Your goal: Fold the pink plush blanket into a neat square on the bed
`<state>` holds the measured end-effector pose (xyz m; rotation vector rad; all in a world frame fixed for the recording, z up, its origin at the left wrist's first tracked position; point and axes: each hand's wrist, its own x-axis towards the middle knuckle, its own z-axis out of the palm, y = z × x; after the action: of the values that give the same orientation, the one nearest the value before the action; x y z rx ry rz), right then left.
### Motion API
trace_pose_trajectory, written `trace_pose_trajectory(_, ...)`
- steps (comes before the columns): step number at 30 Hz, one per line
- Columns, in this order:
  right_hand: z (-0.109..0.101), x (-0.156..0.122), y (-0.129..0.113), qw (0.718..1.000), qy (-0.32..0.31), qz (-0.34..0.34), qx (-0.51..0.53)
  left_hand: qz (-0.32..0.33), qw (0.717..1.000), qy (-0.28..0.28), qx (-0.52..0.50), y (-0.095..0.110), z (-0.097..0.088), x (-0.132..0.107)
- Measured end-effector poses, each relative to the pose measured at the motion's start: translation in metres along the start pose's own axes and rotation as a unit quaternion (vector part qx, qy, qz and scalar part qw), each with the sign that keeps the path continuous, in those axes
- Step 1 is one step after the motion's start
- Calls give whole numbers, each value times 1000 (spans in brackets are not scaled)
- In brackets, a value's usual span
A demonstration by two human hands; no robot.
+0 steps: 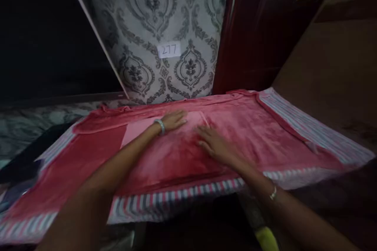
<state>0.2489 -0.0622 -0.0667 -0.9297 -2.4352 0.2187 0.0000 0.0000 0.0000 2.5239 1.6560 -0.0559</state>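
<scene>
A pink and red plush cloth (167,160), perhaps a garment or a blanket, lies spread over a table. My left hand (173,120) rests palm down on its lighter pink part, fingers stretched out. To the right, my right hand (213,143) lies on the same cloth with its fingers apart, slightly blurred. Neither hand grips anything. Beneath the plush cloth is a striped cover (176,196) in white, pink and grey, which shows along the front and both sides.
Behind the table stands a patterned wall (147,19) with a paper label (169,49) reading 277. A dark panel (53,39) is at the left, a dark red door or cabinet (250,35) at the right. Dark fabric (32,153) lies near the left edge.
</scene>
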Motion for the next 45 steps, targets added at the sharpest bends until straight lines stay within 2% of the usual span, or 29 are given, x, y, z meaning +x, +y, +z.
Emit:
trace_pose_trajectory(3, 1, 51, 7, 997, -17, 68, -35, -99, 995, 16, 22, -48, -3, -37)
trace_pose_trajectory(5, 8, 76, 10, 990, -37, 113, -69, -168, 985, 24, 35, -71, 3, -60)
trace_pose_trajectory(7, 22, 91, 12, 983, -50, 147, -102, -227, 973, 24, 41, -84, 16, -79)
trace_pose_trajectory(9, 37, 95, 15, 975, -61, 167, -132, -257, 965, 21, 39, -89, 35, -91)
trace_pose_trajectory(13, 62, 81, 24, 973, -47, 156, -165, -259, 963, 60, 38, -92, 69, -99)
trace_pose_trajectory(17, 73, 69, 33, 977, -15, 132, -166, -242, 965, 93, 30, -95, 85, -97)
trace_pose_trajectory(20, 77, 70, 39, 980, -3, 124, -153, -239, 967, 87, 13, -99, 83, -95)
trace_pose_trajectory(24, 64, 76, 40, 984, -24, 134, -118, -238, 969, 58, -38, -105, 63, -104)
trace_pose_trajectory(27, 40, 65, 25, 988, -30, 115, -103, -237, 966, 100, -32, -92, 45, -131)
trace_pose_trajectory(29, 26, 46, 7, 993, -30, 57, -102, -210, 970, 123, -11, -69, 43, -157)
trace_pose_trajectory(32, 20, 9, -22, 990, -73, -41, -110, -130, 985, 116, 14, -23, 58, -194)
trace_pose_trajectory(35, 35, -21, -36, 983, -111, -71, -126, -110, 986, 116, 37, 6, 90, -213)
trace_pose_trajectory(38, 54, -34, -36, 981, -107, -63, -146, -133, 982, 127, 43, 9, 116, -215)
trace_pose_trajectory(40, 60, -37, -33, 981, -99, -61, -152, -136, 981, 130, 44, 4, 121, -214)
trace_pose_trajectory(43, 58, -34, -33, 983, -101, -54, -146, -132, 984, 115, 44, 1, 112, -215)
trace_pose_trajectory(45, 50, -30, -37, 985, -114, -45, -124, -137, 982, 121, 45, 9, 102, -217)
